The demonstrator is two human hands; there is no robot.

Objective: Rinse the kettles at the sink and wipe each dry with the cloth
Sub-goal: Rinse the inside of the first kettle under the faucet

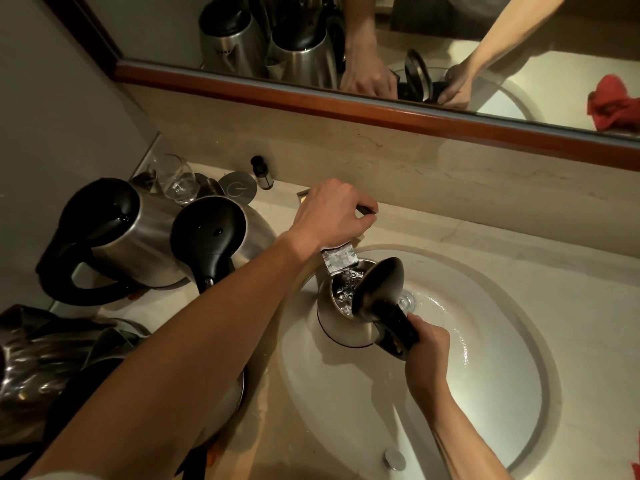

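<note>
At the far left of the marble counter point(433, 233) a steel kettle with a black lid and handle point(114, 237) stands upright, and a second kettle point(214, 237) stands just beside it on the right, its handle toward the camera; behind them sit a clear glass point(175, 180) and a small dark bottle point(261, 173). More shiny steel items point(52, 358) crowd the lower left corner, too blurred to tell apart. The left hand point(332, 213) reaches across to the tap, its fingers curled round the tap handle point(367, 211), and a flat sheet of water point(339, 259) falls from below that hand. To the right, the open kettle point(343, 323) is held over the white sink basin point(502, 393), its lid point(377, 289) flipped up, the stream landing in its mouth. The right hand point(426, 344) grips this kettle's black handle, so the body sits up and left of the fist. A red cloth point(611, 102) shows in the mirror point(156, 26) at far right.
</note>
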